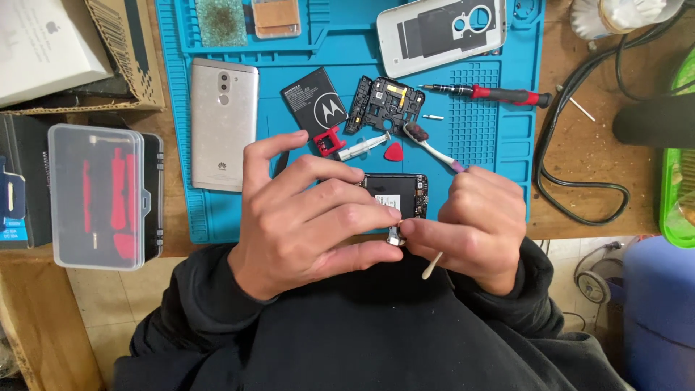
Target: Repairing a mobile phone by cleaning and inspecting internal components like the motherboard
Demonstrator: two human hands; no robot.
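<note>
Left hand [304, 217] grips opened phone [398, 192], mostly hidden; right hand [481, 224] pinches swab [432, 266].

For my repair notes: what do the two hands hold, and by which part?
Left hand grips the opened phone by its left side. Right hand holds a cotton swab near its middle.

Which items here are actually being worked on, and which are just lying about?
In hand: opened phone, held by left hand; cotton swab in right hand.

Lying about: silver phone, battery, red screwdriver, toothbrush, white back cover, clear plastic case.
</note>
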